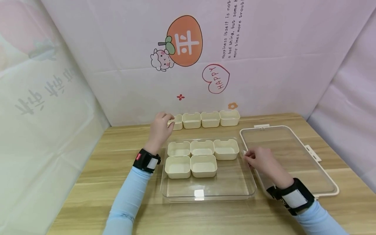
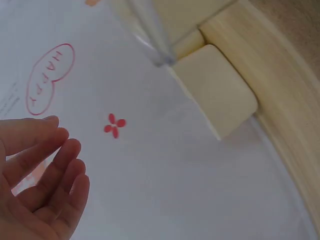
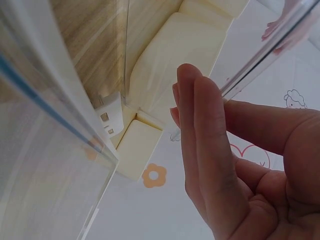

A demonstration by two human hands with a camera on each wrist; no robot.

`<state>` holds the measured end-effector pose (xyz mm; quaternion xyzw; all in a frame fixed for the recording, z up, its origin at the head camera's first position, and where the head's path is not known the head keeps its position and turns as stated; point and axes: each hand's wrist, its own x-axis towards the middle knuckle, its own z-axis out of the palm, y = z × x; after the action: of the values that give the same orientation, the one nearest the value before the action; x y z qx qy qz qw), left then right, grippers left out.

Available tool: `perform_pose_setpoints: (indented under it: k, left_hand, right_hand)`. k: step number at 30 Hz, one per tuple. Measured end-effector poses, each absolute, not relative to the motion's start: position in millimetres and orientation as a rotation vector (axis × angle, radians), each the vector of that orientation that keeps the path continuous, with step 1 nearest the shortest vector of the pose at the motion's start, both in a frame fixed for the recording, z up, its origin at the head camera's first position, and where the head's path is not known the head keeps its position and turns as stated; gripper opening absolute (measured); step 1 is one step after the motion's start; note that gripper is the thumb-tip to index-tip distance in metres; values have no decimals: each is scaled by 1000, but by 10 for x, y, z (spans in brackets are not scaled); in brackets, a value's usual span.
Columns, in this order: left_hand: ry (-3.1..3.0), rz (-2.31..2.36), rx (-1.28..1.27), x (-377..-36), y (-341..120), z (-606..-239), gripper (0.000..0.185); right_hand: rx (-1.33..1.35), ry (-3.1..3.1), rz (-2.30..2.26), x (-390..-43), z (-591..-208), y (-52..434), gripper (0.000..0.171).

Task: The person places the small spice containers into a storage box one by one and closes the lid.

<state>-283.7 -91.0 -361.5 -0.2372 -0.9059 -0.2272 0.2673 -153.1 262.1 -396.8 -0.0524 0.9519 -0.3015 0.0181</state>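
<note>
A clear plastic box (image 1: 232, 186) stands on the table with several cream cups (image 1: 203, 165) in two rows inside it. My right hand (image 1: 261, 160) pinches the box's right rim between thumb and fingers; the right wrist view shows the clear rim (image 3: 270, 47) running into that pinch. Behind the box, my left hand (image 1: 160, 129) hovers by the left end of a row of cream cups (image 1: 210, 119). Its fingers (image 2: 65, 165) are loosely bent and hold nothing in the left wrist view, apart from the end cup (image 2: 215, 92). In the head view, this hand partly hides that cup.
A clear lid (image 1: 285, 156) with a white frame and clips lies on the table to the right of the box, close to my right hand. A printed white cloth (image 1: 132, 91) hangs behind the wooden table (image 1: 117, 182) and along both sides.
</note>
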Motion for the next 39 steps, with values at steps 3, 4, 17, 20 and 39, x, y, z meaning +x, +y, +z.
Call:
perform_pose_setpoints:
  k: [3,4,17,20,39]
  left_hand:
    - [-2477,-623,-604,-2925,-936,-3654,12]
    - [-2490,-624,-593,-2953,-944,-3670,12]
    - [-2720,-572,-549,-3311,-1064,-3909,20]
    - [-2749,-537,-573,-3392,-1079,-3928,21]
    - [-2796,-468,-740,-3600,-1041,-4098,24]
  right_hand:
    - [-168,2958,-930,-1544,-3976,2621,15]
    - [-169,2957,-933,-1546,-3980,2620,15]
    - [-146,2951,-946,-1507,-3975,2599,14]
    - [-142,2955,-943,-1506,-3980,2603,14]
    - [-164,2956,-949,-1526,-3971,2610,14]
